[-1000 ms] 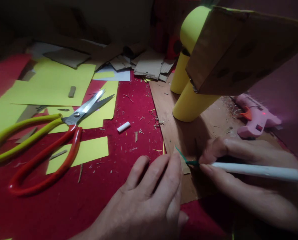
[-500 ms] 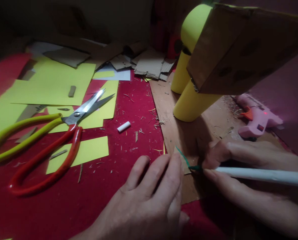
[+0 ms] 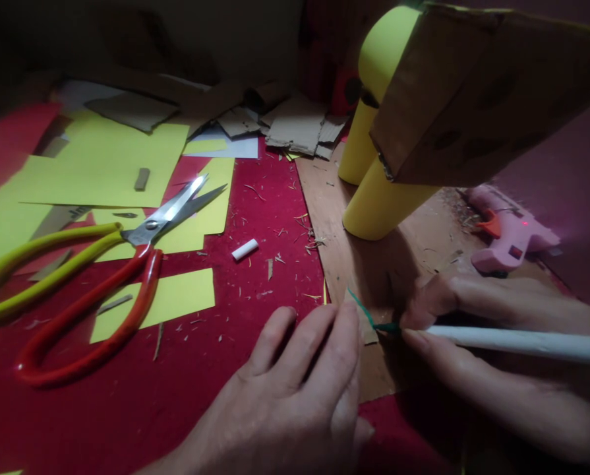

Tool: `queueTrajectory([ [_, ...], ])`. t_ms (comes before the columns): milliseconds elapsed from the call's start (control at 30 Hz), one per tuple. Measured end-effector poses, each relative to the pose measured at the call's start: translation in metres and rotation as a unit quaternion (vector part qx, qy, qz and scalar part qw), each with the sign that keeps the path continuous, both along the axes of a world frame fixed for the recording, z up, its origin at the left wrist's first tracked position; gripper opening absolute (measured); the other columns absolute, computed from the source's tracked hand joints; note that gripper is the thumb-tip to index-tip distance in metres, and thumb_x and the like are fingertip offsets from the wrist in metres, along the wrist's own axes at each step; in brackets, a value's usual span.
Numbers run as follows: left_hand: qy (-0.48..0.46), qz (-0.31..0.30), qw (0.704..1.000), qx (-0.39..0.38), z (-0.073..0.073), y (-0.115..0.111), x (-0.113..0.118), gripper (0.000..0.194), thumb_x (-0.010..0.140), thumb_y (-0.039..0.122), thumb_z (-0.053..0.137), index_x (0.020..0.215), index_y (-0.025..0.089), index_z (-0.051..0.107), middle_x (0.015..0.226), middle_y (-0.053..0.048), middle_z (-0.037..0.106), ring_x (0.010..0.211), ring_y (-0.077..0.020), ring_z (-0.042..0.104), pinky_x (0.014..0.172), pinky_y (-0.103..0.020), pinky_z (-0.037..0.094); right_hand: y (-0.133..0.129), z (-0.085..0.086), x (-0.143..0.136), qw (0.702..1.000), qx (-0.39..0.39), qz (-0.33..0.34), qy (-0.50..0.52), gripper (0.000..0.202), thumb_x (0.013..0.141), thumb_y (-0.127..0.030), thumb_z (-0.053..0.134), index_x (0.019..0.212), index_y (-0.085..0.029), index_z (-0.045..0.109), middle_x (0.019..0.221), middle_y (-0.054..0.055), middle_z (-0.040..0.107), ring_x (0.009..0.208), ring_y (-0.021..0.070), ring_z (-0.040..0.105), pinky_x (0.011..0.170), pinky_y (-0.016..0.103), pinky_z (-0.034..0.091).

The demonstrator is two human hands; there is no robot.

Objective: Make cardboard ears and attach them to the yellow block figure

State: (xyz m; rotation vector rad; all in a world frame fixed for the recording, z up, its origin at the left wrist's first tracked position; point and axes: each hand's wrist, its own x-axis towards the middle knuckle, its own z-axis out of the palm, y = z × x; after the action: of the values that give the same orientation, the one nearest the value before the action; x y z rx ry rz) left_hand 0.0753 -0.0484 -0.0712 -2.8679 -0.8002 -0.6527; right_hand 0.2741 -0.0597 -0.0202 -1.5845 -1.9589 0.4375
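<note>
My right hand (image 3: 497, 356) grips a slim white felt-tip pen (image 3: 517, 340) close to its dark green tip. That tip touches the edge of a small piece of cardboard (image 3: 368, 334), where a green line (image 3: 360, 305) runs. My left hand (image 3: 295, 382) lies at the piece's left side, fingers bent and closed on it, covering most of it. Beneath them is a brown board (image 3: 324, 218). On this board, beyond the hands, stands a cardboard box form (image 3: 438, 99) with yellow tube legs (image 3: 381, 208); its far side is hidden.
Scissors (image 3: 151, 225) with yellow and red handles lie partly spread at left, over yellow paper (image 3: 126, 152). A short white stick (image 3: 245, 249) and scraps dot the red cloth (image 3: 255, 297). Cardboard offcuts (image 3: 297, 125) pile up behind. A pink glue gun (image 3: 509, 237) rests at right.
The pen's tip has shifted very slightly up along the cardboard's edge, and its back end tilts a little differently. My left hand stays in place.
</note>
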Motion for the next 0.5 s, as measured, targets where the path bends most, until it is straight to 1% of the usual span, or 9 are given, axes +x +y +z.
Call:
queueTrajectory([
  [133,0.013,0.001,1.000,-0.006,0.0016,-0.0012,-0.0004,0.034,0.091,0.033,0.041,0.114,0.014,0.058,0.131,-0.007,0.055,0.115,-0.0238,0.045,0.096,-0.040,0.031,0.0003,0.0015,0.0020,0.999,0.004,0.040,-0.012,0.016,0.072,-0.013,0.055,0.062,-0.026,0.053,0.050,-0.011,0.057,0.038,0.0034,0.049,0.038,0.017,0.038],
  [167,0.014,0.002,1.000,-0.006,0.0013,-0.0012,-0.0004,0.034,0.091,0.033,0.041,0.114,0.014,0.058,0.131,-0.007,0.055,0.115,-0.0238,0.045,0.096,-0.040,0.031,0.0000,0.0016,0.0022,0.999,0.004,0.038,-0.008,0.017,0.072,-0.013,0.054,0.062,-0.026,0.053,0.049,-0.011,0.056,0.037,0.0034,0.049,0.037,0.017,0.037],
  [267,0.001,0.002,1.000,0.002,-0.0008,-0.0003,0.0002,0.034,0.091,0.033,0.041,0.112,0.014,0.059,0.129,-0.007,0.056,0.114,-0.0241,0.046,0.096,-0.041,0.030,-0.0010,0.0011,0.0016,1.000,0.006,0.005,0.002,0.016,0.072,-0.016,0.054,0.060,-0.027,0.053,0.048,-0.011,0.055,0.036,0.0038,0.047,0.036,0.018,0.036],
  [367,-0.010,-0.003,1.000,0.013,-0.0026,0.0009,0.0010,0.034,0.091,0.032,0.039,0.111,0.014,0.060,0.129,-0.007,0.056,0.114,-0.0244,0.046,0.095,-0.041,0.030,-0.0012,-0.0006,0.0004,1.000,0.009,-0.002,-0.007,0.015,0.073,-0.018,0.054,0.062,-0.028,0.054,0.049,-0.010,0.056,0.037,0.0054,0.049,0.037,0.019,0.037],
  [500,-0.003,-0.004,1.000,0.005,-0.0012,0.0009,0.0010,0.033,0.091,0.032,0.040,0.112,0.013,0.059,0.128,-0.008,0.056,0.113,-0.0241,0.046,0.095,-0.040,0.030,-0.0007,-0.0025,-0.0002,1.000,0.022,0.000,0.004,0.015,0.072,-0.017,0.055,0.062,-0.028,0.053,0.048,-0.011,0.056,0.036,0.0052,0.048,0.038,0.020,0.038],
])
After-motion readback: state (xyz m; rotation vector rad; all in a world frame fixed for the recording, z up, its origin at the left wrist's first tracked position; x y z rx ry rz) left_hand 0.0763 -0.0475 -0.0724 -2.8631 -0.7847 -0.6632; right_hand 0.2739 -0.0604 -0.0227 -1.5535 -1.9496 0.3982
